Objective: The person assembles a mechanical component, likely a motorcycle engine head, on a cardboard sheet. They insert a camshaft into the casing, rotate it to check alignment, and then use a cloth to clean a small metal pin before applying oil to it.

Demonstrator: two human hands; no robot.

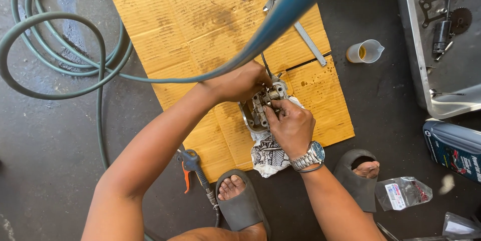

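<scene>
Both hands work over a cast-metal engine part (260, 105), a grey, ribbed housing with small gears or rollers showing in its open face. It rests on a crumpled, black-and-white patterned rag (268, 154) that lies on a flattened sheet of corrugated cardboard (200, 20), tan and blotched with dark oil stains.

The left hand (243, 81) is curled closed over the upper edge of the part, knuckles up, gripping it. The right hand (289, 124) presses on the part from below, fingers bunched narrow with the tips pinched at the small fittings in the centre; whether they hold a loose piece I cannot tell. A steel-link wristwatch (311, 156) with a blue dial sits on the right wrist.

A smooth blue-green rubber hose (60, 65) loops in coils on the dark, gritty concrete floor (45, 161), and one blurred length crosses close to the camera. An air blow gun (193, 167) with an orange trigger lies beside the left foot, which wears a grey moulded sandal (241, 206).

A long flat metal tool (308, 43) lies on the cardboard's upper right. Just off the cardboard stands a translucent plastic measuring cup (365, 51) with yellowish liquid. A sheet-metal tray (441, 70) at right holds dark greasy parts, near a blue oil bottle (453, 148) and a clear plastic bag (403, 192).
</scene>
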